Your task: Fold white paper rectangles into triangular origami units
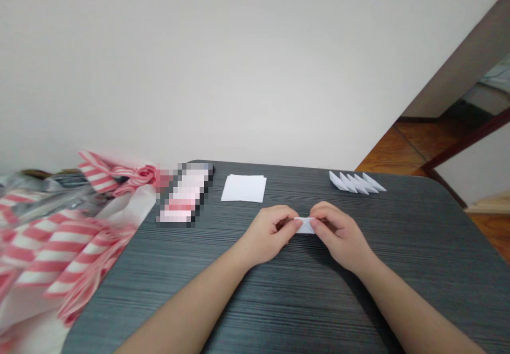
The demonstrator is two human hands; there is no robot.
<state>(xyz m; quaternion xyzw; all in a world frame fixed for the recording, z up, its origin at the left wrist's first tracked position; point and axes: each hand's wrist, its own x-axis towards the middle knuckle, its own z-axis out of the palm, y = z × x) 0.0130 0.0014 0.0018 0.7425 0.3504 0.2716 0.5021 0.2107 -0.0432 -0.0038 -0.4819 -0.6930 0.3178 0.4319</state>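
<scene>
from my remote view, the left hand (268, 234) and right hand (338, 237) were both closed, pinching a small folded paper (305, 225) between their fingertips low over the desk (319, 311), with a row of folded pieces (356, 183) done and a stack of flat sheets (243, 188) left.

The head-worn camera looks forward and down from close behind the left hand (266, 235) and right hand (338, 237), taking in the near table (438, 226) and, filling the upper frame, a wall (239, 67).

text: none readable | pixelated packet (182, 194): markings blurred beyond reading
</scene>
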